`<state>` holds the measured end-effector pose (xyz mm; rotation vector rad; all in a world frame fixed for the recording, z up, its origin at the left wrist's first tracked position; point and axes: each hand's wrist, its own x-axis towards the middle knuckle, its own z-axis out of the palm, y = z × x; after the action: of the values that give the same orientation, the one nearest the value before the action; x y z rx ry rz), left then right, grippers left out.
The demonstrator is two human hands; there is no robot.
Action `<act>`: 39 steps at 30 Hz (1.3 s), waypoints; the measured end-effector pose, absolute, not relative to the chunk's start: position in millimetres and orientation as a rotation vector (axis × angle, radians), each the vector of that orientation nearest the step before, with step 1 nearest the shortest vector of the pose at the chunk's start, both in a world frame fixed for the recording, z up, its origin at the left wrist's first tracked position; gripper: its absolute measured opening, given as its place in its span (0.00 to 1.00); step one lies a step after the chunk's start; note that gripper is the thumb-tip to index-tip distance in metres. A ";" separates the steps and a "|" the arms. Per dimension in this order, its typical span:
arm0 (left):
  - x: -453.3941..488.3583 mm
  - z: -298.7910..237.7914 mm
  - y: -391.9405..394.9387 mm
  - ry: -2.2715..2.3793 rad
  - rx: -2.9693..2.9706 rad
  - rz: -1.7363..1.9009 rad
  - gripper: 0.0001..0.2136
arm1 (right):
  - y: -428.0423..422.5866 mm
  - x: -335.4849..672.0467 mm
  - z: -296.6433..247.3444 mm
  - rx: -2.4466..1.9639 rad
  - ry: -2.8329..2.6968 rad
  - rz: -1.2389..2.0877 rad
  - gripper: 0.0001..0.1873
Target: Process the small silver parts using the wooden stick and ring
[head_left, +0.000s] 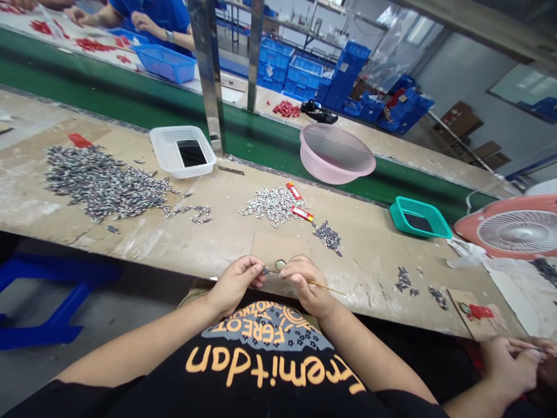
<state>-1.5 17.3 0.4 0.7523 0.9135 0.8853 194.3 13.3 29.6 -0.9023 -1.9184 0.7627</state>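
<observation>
**Small Part Pinched Low Over the Bench Edge**

Blue crates (304,75) stack up in the far room, past a green belt (278,136), and on this side runs a long, scuffed workbench (374,273). Small parts lie on it in separate heaps: a big grey heap (102,183), a smaller silver heap (274,206) beside two red packets (294,190), and a dark heap (328,237), kept apart, it seems, so the kinds don't mix. A white tray (163,148) holding a phone (191,152) sits farther off, clear of the working spot, as do a pink basin (335,154) and a teal tray (418,217).

The hands work right at the near edge, close to the body, probably for steady wrists, above a piece of cardboard (278,247). The left hand (237,284) has its fingers curled, thumb and fingertips pinching a small dark part (264,270) at the end of a thin stick (326,285). The right hand (302,284) curls its fingers together around that stick, which runs out past them. A round metal disc (281,265) shows between the hands; whether either touches it, I cannot tell. Another person's hand (511,366) works apart at the lower right.
</observation>
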 end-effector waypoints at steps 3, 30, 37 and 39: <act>-0.9 0.1 18.5 0.908 0.717 0.888 0.10 | 33.7 197.5 32.8 -0.970 -1.822 0.733 0.15; -10.1 -19.6 29.5 0.764 0.678 0.832 0.14 | 216.3 65.4 42.4 -1.050 -3.173 -0.146 0.10; -18.0 -9.2 26.1 0.670 0.553 0.996 0.09 | 183.4 82.0 56.2 -0.979 -2.874 0.200 0.06; -23.6 1.9 25.1 0.608 0.488 1.114 0.06 | 158.4 97.3 60.4 -0.902 -2.701 0.340 0.06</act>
<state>-23.6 25.1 1.9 0.4885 0.6075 1.1136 97.3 158.4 60.4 -0.9020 -2.7008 0.3398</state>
